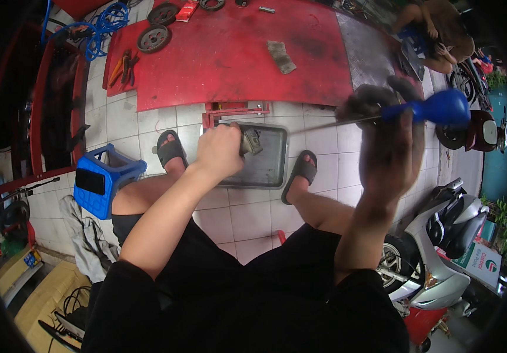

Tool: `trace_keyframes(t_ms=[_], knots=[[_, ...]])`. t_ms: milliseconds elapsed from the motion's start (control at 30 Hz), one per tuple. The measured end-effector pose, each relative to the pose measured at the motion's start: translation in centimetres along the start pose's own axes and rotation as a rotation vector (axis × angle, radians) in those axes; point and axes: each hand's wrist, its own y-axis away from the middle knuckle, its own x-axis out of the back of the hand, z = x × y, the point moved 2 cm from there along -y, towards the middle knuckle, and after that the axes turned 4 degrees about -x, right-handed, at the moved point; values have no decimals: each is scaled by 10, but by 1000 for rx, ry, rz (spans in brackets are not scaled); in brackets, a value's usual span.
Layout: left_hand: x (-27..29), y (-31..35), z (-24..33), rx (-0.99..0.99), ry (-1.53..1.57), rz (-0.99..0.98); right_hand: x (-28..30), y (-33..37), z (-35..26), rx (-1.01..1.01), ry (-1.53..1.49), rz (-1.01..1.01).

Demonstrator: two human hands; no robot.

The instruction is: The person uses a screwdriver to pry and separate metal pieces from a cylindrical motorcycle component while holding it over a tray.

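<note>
My left hand point(219, 152) is closed around a small dull metal part point(252, 142), whose right end sticks out past the fingers. It is held above a grey rectangular tray point(274, 156) on the floor between my feet. Raised on the right, my right hand point(388, 144) grips a screwdriver point(446, 108) with a blue handle. The thin shaft points left toward the metal part, and its tip is blurred, so I cannot tell whether it touches. Motion smears the right fingers somewhat.
Ahead is a low red table point(224, 56) with a worn cloth point(281, 57), pliers point(125, 69) and round metal wheels point(154, 38). A blue stool point(103, 176) bearing a phone point(90, 181) stands left. Scooters point(442, 253) are on the right, and another person point(442, 29) sits at far right.
</note>
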Motion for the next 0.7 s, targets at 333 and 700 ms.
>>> trace_keyframes(t_ms=[333, 700], knots=[[-2, -5, 4, 22, 131, -62, -9, 15, 4, 14, -130, -170], [0, -5, 5, 26, 129, -70, -25, 18, 12, 33, -97, -208]])
